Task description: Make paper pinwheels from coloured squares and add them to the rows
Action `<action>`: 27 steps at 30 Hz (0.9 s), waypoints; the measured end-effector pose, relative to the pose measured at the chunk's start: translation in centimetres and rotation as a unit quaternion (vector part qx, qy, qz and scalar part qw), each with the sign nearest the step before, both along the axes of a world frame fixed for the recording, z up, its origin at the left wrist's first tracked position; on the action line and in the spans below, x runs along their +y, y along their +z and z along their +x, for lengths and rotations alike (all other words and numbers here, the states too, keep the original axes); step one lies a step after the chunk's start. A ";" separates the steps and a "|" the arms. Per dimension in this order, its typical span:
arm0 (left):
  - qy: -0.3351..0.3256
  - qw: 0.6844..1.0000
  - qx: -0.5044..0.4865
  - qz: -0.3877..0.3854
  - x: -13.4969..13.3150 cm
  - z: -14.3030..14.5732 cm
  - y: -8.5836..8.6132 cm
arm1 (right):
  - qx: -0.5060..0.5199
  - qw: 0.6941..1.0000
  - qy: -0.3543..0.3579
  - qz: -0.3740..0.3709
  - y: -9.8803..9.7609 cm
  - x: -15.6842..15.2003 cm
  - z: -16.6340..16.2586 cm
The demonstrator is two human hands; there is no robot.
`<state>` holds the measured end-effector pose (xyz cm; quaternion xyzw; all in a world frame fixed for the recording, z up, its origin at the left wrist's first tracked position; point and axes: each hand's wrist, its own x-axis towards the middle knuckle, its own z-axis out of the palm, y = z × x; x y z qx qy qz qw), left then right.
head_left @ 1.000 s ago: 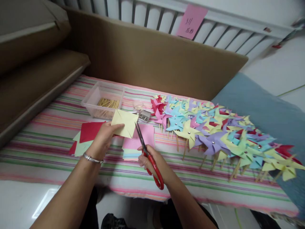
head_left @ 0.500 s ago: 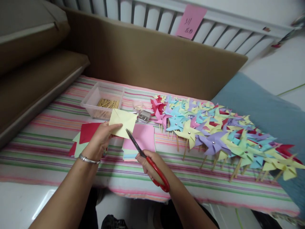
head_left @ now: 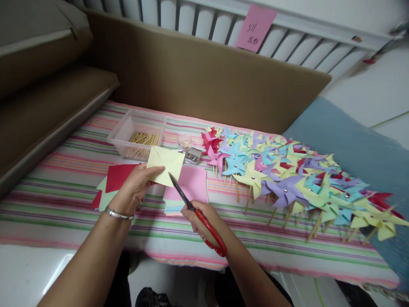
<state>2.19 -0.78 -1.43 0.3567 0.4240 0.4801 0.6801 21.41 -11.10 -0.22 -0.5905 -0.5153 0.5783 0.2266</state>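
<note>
My left hand (head_left: pixel 140 181) is closed on a square sheet of pale yellow paper (head_left: pixel 171 161), thumb on top. A crease or slit runs in from its upper left corner. In my right hand (head_left: pixel 201 217) is a pair of scissors (head_left: pixel 206 219) with red handles and dark blades. Their blades meet the paper's lower right part, and the tips lie near its middle. Below the yellow sheet sits a stack of paper squares (head_left: pixel 194 183), pink on top. Left of it, partly behind my left wrist, lie red and green paper sheets (head_left: pixel 118 177).
A clear plastic bin (head_left: pixel 119 138) holds thin wooden sticks (head_left: pixel 143 139). Beside it stand a small round clear container (head_left: pixel 184 141) and a small box of metal fasteners (head_left: pixel 192 156). Many paper pinwheels (head_left: pixel 286 190) crowd the right side. A brown board (head_left: pixel 204 76) stands behind the striped cloth (head_left: pixel 64 175).
Almost nothing differs. The view shifts very slightly, while both hands, the yellow paper and the scissors keep nearly the same positions.
</note>
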 end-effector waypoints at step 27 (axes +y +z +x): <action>0.063 0.998 0.008 -0.016 -0.7 0.9 1.5 | -0.067 0.997 0.013 0.047 -0.1 0.0 0.1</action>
